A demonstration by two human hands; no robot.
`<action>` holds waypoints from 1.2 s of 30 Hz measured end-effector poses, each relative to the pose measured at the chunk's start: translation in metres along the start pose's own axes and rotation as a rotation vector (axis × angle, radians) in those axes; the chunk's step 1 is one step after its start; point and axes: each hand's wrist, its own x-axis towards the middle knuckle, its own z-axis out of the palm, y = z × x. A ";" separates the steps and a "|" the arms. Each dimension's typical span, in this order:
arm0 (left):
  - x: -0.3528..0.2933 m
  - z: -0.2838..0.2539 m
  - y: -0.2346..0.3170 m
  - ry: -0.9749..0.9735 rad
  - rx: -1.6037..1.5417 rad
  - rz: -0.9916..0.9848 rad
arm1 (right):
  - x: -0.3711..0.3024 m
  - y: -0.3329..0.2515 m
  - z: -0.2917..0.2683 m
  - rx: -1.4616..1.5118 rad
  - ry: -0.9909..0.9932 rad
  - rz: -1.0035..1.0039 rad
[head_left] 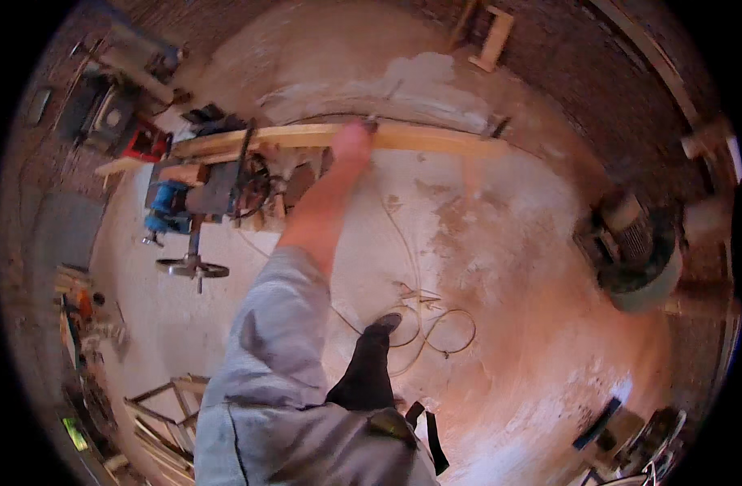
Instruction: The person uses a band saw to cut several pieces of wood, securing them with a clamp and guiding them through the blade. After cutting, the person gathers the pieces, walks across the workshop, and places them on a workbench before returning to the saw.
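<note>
A long pale wooden beam (pixel 444 141) runs across the far side of the room. My left arm, in a grey sleeve, stretches out to it, and my left hand (pixel 353 142) is closed at its middle. A small dark piece shows at the fingertips; blur hides what it is. Dark clamp-like bars stand across the beam, one (pixel 246 154) left of my hand and another (pixel 499 127) near its right end. My right hand is out of the picture.
Left of my arm stands a machine with a blue part (pixel 168 202) and a handwheel (pixel 193 268). A thin hose (pixel 450 330) lies coiled on the floor by my shoe (pixel 389 322). A motor-like machine (pixel 630 243) is at right, a wooden frame (pixel 176 405) at lower left.
</note>
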 end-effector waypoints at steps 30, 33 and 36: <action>-0.937 -0.120 0.288 -1.277 -0.739 0.916 | -0.025 -0.074 -0.168 0.221 -0.326 -1.121; -1.035 -0.134 0.362 -1.337 -0.694 1.229 | 0.006 -0.091 -0.258 0.519 -0.108 -1.015; -1.158 -0.136 0.414 -1.130 -0.780 1.595 | 0.031 -0.111 -0.430 0.904 -0.136 -0.887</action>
